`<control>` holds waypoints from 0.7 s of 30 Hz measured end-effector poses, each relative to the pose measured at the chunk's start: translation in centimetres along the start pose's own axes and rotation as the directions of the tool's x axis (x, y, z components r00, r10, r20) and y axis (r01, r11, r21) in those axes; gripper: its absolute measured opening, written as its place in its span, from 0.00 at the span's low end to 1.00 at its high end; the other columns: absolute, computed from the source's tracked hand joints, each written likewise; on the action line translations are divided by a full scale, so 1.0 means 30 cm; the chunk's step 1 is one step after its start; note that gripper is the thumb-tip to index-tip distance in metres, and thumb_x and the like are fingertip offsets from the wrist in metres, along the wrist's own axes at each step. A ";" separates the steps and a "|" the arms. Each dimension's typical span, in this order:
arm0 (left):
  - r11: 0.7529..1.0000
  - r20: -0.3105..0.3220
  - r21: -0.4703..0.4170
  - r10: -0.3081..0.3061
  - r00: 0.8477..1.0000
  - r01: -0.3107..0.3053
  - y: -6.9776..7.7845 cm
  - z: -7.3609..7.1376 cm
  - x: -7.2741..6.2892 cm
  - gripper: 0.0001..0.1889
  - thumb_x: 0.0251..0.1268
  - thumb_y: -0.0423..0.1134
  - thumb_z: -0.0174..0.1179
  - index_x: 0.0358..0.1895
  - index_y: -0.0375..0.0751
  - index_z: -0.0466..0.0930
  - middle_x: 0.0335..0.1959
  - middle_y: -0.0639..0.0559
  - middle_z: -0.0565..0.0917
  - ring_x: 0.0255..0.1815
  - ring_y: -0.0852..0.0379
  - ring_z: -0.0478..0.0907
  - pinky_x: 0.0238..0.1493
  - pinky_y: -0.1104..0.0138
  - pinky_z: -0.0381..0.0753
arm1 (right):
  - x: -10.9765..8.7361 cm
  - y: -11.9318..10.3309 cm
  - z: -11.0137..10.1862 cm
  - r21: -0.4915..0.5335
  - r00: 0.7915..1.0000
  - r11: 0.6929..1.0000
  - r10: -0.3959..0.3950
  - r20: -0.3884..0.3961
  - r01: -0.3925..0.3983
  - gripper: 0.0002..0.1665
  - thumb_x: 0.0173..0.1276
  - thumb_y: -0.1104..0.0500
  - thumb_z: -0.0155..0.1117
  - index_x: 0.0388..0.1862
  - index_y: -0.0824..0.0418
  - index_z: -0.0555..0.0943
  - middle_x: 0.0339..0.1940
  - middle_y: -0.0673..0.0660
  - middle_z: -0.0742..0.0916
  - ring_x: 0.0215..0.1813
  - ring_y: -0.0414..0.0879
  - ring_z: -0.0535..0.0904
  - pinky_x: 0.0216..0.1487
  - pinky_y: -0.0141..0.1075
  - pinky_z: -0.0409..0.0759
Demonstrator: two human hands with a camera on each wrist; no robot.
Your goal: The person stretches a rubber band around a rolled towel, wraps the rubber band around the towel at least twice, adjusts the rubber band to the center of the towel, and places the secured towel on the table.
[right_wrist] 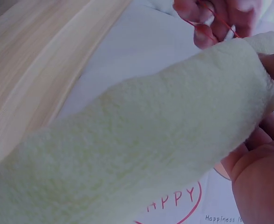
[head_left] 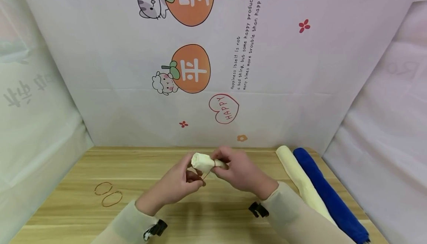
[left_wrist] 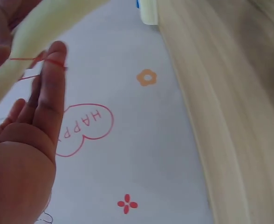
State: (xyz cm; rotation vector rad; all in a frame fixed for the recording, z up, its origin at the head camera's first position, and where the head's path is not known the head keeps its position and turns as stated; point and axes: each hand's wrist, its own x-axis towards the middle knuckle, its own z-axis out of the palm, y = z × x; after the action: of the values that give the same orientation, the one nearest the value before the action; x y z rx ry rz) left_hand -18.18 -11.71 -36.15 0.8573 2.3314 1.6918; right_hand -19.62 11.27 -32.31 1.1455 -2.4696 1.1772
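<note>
Both hands work close together on a short cream roll (head_left: 201,162) held between them: the right hand (head_left: 241,171) grips it, and the left hand (head_left: 173,186) hooks a stretched red band (head_left: 207,175) passing round it. Leftward of them, two loops (head_left: 115,192) lie on the desk (head_left: 150,158).

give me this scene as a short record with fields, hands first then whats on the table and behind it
left hand: fingers stretch a red band
right hand: grips the held cream roll
red band: reaches from the left fingers to the held cream roll; full path hidden
table: wood-grained
table, left side: two loose bands, close together
table, right side: second cream roll and blue roll, side by side
backdrop: white, with printed cartoons, flowers and a "HAPPY" heart
</note>
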 end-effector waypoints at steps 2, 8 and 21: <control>0.998 -0.008 0.056 0.010 1.000 -0.010 -0.010 0.004 -0.005 0.23 0.65 0.31 0.64 0.61 0.39 0.67 0.43 0.42 0.76 0.41 0.54 0.83 0.41 0.62 0.84 | 0.000 -0.001 -0.008 0.033 1.000 0.999 0.027 -0.009 -0.027 0.13 0.65 0.66 0.70 0.42 0.52 0.78 0.35 0.44 0.83 0.33 0.40 0.77 0.32 0.35 0.81; 0.952 -0.033 0.280 0.137 0.990 -0.122 -0.029 0.021 -0.014 0.04 0.65 0.34 0.64 0.38 0.48 0.81 0.35 0.60 0.82 0.38 0.60 0.78 0.41 0.62 0.80 | 0.003 -0.001 -0.031 0.134 0.994 0.987 0.097 -0.050 -0.090 0.12 0.65 0.67 0.70 0.41 0.52 0.80 0.37 0.48 0.84 0.32 0.43 0.79 0.30 0.36 0.81; 0.870 -0.191 -0.411 0.209 0.959 -0.272 -0.050 0.035 -0.007 0.09 0.68 0.24 0.54 0.44 0.42 0.75 0.29 0.55 0.76 0.27 0.60 0.71 0.45 0.65 0.79 | 0.010 0.003 -0.104 0.294 0.965 0.946 0.191 -0.177 -0.134 0.10 0.63 0.68 0.71 0.40 0.62 0.80 0.37 0.55 0.88 0.34 0.49 0.83 0.34 0.37 0.83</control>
State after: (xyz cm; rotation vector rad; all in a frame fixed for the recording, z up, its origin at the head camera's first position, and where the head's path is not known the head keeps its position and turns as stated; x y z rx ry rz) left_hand -18.10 -11.26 -37.93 0.9909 1.8509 2.3249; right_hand -20.40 13.40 -30.12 0.8384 -2.3310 1.6465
